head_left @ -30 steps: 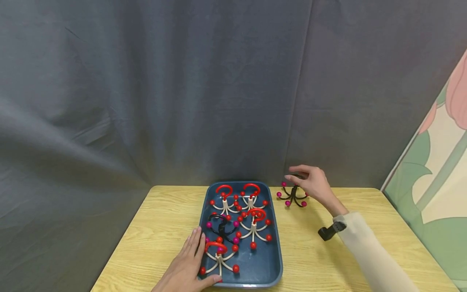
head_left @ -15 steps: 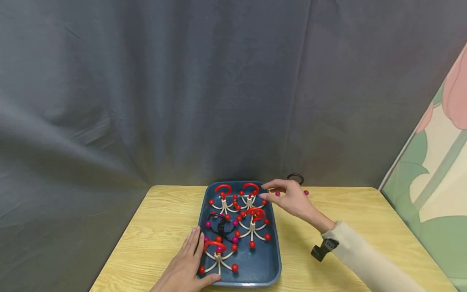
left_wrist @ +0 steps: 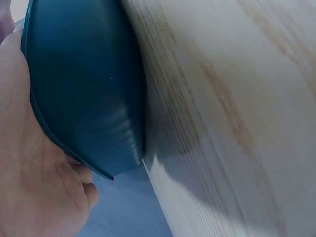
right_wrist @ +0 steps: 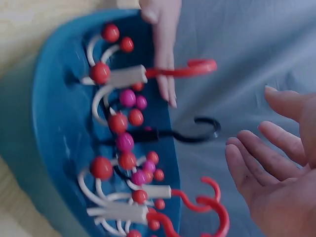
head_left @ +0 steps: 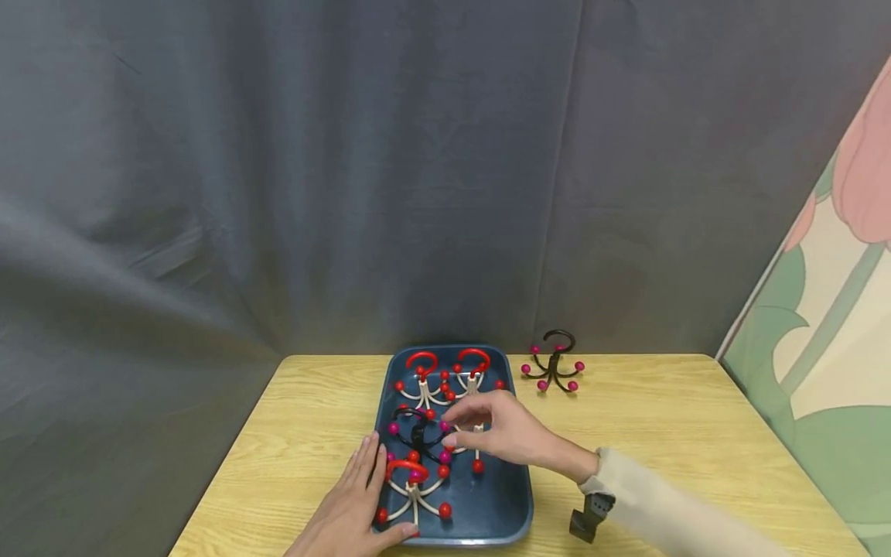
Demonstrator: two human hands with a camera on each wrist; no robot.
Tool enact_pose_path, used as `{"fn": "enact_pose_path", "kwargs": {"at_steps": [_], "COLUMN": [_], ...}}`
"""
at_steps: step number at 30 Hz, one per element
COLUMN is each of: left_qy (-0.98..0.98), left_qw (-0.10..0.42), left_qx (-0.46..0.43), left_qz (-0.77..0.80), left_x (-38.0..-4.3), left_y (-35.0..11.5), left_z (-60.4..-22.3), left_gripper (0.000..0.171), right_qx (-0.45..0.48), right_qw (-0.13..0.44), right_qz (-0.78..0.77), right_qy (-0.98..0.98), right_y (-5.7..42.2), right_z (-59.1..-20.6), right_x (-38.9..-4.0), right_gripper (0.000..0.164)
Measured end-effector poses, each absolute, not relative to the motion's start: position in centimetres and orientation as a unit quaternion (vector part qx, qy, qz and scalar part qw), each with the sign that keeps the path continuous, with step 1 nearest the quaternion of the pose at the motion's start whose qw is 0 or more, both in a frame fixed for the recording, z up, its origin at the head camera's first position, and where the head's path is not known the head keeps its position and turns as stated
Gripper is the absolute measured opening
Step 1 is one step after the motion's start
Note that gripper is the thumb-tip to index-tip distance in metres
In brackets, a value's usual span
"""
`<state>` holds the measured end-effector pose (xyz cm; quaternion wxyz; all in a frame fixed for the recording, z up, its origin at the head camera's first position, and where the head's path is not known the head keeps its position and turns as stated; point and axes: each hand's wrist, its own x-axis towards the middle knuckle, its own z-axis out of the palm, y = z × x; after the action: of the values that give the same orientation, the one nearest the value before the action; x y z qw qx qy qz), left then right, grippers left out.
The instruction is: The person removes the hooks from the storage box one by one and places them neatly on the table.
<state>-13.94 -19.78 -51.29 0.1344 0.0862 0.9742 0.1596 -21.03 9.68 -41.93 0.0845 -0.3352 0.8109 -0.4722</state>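
Note:
My right hand (head_left: pixel 504 429) hovers over the middle of the blue tray (head_left: pixel 487 514), thumb and fingers apart and holding nothing. Just left of its fingertips is a black claw hook (head_left: pixel 418 439) with magenta balls on its arms; the right wrist view shows its curved black hook (right_wrist: pixel 217 129) a short way from those fingers. White claw hooks with red balls stand around it, such as one at the front left (head_left: pixel 414 489); another is partly hidden behind my right hand. Straight fingers of my left hand (head_left: pixel 348 503) lie along the tray's left rim, with the thumb at the front corner.
Outside the tray, a second black claw hook (head_left: pixel 553 365) with magenta balls stands at the back right of the wooden table (head_left: pixel 647 402). Two white claw hooks fill the tray's far end. A grey curtain (head_left: pixel 418 170) hangs behind the table's back edge.
The right hand has moved left and nearer, from the black claw hook on the table to above the tray. That hook stays standing on the table. The left hand keeps its place.

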Motion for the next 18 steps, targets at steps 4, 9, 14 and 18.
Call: {"fn": "enact_pose_path", "kwargs": {"at_steps": [4,9,14,18], "left_qy": [0.974,0.975,0.975,0.973], "left_qw": [0.134,0.126,0.119,0.121], "left_qx": [0.086,0.089,0.096,0.099], "left_qz": [0.160,0.159,0.164,0.169], "left_x": [-13.9,-13.9,-13.9,-13.8], "left_y": [-19.9,-20.1,-20.1,-20.0], "left_z": [-51.3,-51.5,-51.5,-51.4], "left_gripper": [0.129,0.129,0.128,0.127], "right_qx": [-0.345,-0.342,-0.348,-0.353], "right_qw": [0.114,0.140,0.155,0.162], "right_qz": [-0.485,-0.488,-0.479,-0.478], "right_qy": [0.795,0.791,0.791,0.788], "right_y": [8.6,7.3,6.2,5.5], "right_z": [-42.6,-43.4,-44.2,-44.6], "right_x": [-20.4,-19.8,-19.5,-19.5], "right_gripper": [0.033,0.035,0.036,0.036]}}
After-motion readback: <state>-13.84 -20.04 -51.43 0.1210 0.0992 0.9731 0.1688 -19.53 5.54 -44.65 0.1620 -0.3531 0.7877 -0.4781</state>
